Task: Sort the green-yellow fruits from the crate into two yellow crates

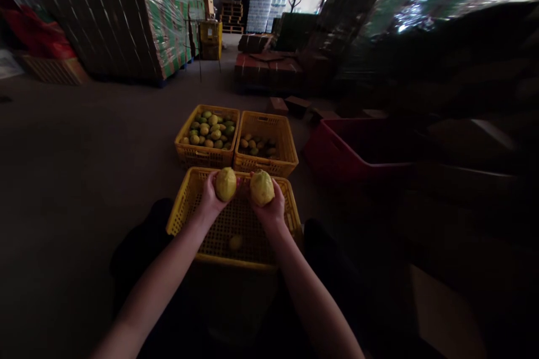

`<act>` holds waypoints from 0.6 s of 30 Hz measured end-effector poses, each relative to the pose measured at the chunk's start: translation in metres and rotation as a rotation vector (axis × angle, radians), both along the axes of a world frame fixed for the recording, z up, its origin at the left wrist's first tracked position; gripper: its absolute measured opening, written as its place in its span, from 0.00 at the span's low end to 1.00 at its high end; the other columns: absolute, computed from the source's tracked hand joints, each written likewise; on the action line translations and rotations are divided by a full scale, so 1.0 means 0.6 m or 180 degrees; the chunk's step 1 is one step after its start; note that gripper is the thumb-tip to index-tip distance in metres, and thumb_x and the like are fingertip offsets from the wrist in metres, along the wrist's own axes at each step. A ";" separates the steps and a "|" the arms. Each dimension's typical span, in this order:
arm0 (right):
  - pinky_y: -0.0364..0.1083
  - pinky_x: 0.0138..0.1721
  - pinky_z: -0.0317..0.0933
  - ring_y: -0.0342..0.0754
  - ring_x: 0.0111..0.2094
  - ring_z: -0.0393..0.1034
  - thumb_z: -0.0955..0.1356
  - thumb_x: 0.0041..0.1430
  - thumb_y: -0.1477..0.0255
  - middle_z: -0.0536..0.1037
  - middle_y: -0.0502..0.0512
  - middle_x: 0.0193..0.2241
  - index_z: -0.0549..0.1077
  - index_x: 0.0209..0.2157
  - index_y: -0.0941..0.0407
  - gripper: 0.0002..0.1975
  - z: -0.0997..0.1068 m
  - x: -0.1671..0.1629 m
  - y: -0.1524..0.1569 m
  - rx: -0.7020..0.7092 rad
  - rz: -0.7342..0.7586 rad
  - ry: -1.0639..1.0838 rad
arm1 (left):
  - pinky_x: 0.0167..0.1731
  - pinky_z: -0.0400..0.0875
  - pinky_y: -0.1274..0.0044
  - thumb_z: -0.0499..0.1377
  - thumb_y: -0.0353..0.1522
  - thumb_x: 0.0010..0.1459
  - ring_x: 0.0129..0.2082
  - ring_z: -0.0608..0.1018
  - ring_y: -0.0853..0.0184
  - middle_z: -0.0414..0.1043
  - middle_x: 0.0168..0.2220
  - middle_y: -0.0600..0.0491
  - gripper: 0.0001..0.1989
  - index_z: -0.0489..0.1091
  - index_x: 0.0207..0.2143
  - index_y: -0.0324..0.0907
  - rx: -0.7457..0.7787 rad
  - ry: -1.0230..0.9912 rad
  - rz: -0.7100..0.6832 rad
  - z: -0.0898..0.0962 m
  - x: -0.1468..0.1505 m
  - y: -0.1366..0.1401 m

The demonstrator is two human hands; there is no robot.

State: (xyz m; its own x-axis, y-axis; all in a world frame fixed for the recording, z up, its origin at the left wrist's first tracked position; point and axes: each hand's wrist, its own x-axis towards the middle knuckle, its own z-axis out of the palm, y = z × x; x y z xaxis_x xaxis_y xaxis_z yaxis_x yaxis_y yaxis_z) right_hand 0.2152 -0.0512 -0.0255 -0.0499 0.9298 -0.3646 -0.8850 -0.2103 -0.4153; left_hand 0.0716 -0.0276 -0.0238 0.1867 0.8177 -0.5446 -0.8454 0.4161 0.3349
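Observation:
My left hand [213, 195] is closed around a yellow-green oval fruit [226, 184], held above the near yellow crate [287, 207]. A second fruit [261, 188] of the same look, with a ridged top, rests in the grip of my right hand [272, 205], level with the first and a little apart from it. Both fruits look lemon-like, but their exact kind is unclear. On the slatted floor of the near crate lies one more yellow fruit [236, 243], below and between my hands.
Behind the near crate stand two more yellow crates: the left crate [206, 156] is full of green and yellow fruit, the right crate [290, 148] holds fewer. A red bin [337, 148] is at right. Wrapped carton stacks [164, 17] rise farther back.

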 end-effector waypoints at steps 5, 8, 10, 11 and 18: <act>0.53 0.39 0.73 0.52 0.36 0.77 0.65 0.55 0.69 0.82 0.55 0.31 0.73 0.37 0.56 0.10 -0.010 0.003 0.003 -0.0042 -0.0021 0.0103 | 0.23 0.73 0.77 0.46 0.35 0.61 0.22 0.77 0.66 0.73 0.22 0.51 0.17 0.70 0.43 0.38 -0.0562 0.0122 0.0306 -0.042 0.007 0.013; 0.51 0.36 0.74 0.51 0.35 0.77 0.64 0.56 0.68 0.82 0.56 0.32 0.73 0.39 0.57 0.11 -0.013 0.007 0.003 0.0229 0.0125 0.0203 | 0.29 0.76 0.77 0.50 0.36 0.60 0.30 0.80 0.66 0.78 0.32 0.49 0.15 0.72 0.43 0.40 0.0056 -0.0075 0.0073 -0.033 0.012 0.003; 0.46 0.30 0.73 0.49 0.32 0.77 0.64 0.57 0.66 0.82 0.56 0.33 0.73 0.41 0.57 0.13 -0.016 0.011 0.003 0.0353 0.0263 0.0310 | 0.32 0.76 0.77 0.51 0.37 0.60 0.36 0.80 0.65 0.79 0.39 0.50 0.14 0.73 0.43 0.44 0.0480 -0.0110 -0.0070 -0.021 0.012 -0.006; 0.44 0.26 0.72 0.48 0.30 0.76 0.64 0.57 0.64 0.82 0.56 0.35 0.73 0.41 0.57 0.15 -0.018 0.012 0.003 0.0406 0.0319 0.0360 | 0.34 0.76 0.77 0.51 0.38 0.60 0.38 0.80 0.65 0.79 0.41 0.51 0.15 0.73 0.44 0.45 0.0649 -0.0116 -0.0121 -0.016 0.011 -0.009; 0.56 0.45 0.71 0.51 0.41 0.76 0.64 0.58 0.58 0.80 0.54 0.45 0.73 0.45 0.51 0.18 -0.023 -0.002 0.000 0.0643 -0.0014 0.0430 | 0.47 0.74 0.70 0.51 0.35 0.59 0.54 0.74 0.59 0.74 0.51 0.51 0.18 0.70 0.50 0.44 0.1268 -0.0401 0.0005 -0.017 0.012 -0.014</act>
